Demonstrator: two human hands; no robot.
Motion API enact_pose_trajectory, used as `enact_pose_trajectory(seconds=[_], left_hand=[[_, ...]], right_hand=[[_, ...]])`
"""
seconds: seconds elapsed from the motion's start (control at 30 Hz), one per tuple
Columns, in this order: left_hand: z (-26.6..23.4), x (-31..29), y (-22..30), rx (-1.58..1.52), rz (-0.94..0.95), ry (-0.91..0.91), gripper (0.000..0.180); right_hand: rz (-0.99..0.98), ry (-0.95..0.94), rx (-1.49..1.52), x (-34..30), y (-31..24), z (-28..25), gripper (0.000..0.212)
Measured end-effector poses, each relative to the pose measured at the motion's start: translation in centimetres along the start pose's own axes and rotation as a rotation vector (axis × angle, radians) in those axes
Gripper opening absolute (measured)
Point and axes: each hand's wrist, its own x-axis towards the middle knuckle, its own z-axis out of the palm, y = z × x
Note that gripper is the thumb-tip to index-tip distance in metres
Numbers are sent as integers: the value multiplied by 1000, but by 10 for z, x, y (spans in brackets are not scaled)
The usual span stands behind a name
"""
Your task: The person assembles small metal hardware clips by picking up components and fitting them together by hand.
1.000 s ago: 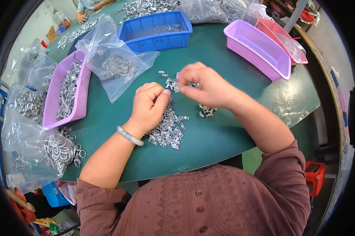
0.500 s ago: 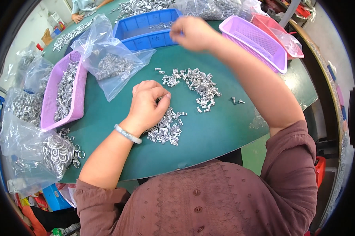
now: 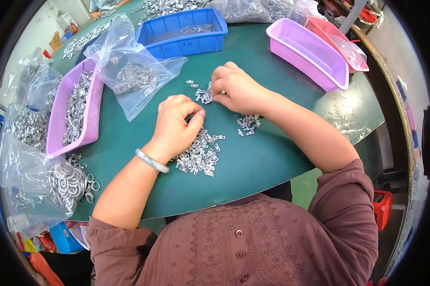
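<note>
My left hand (image 3: 178, 123), with a pale bangle (image 3: 151, 161) on its wrist, rests at the upper end of a near pile of small silver metal clips (image 3: 196, 157). Its fingers curl in against the thumb and hide whatever they hold. To the right, my right hand (image 3: 240, 89) is over a second pile of the same small clips (image 3: 248, 123), covering much of it. Thumb and fingertips are pinched together there, with a glint of metal at them; the piece itself is too small to make out.
Beyond my hands stands a blue bin (image 3: 181, 45) with a few metal pieces. A clear bag (image 3: 138, 78) of small parts and a purple basket (image 3: 93, 117) of metal parts lie left, beside a bag of rings (image 3: 69, 186). Another purple basket (image 3: 315, 62) sits at the right.
My right hand has come down from beside the blue bin to the right-hand pile of clips. My left hand stays nearly in place. A co-worker's hand at the far left has drawn back.
</note>
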Motion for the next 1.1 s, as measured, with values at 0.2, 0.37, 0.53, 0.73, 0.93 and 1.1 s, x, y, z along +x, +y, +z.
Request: enact_pose_trajectory(seconds=[0.2, 0.37, 0.53, 0.73, 0.93, 1.1], left_hand=[[-4, 1, 7, -78, -73, -4, 8], [-3, 0, 11, -247, -51, -27, 7], [-2, -2, 13, -343, -74, -26, 10], [-2, -3, 14, -358, -57, -24, 9], [-2, -3, 15, -374, -52, -27, 8], [-3, -3, 16, -372, -45, -33, 8]], right_hand=[[18, 29, 190, -12, -29, -16, 4], [41, 42, 329, -24, -33, -17, 6], [167, 33, 485, -31, -34, -15, 8], [91, 94, 530, -35, -30, -10, 10], [65, 163, 577, -36, -31, -8, 11], [76, 161, 567, -37, -30, -8, 8]])
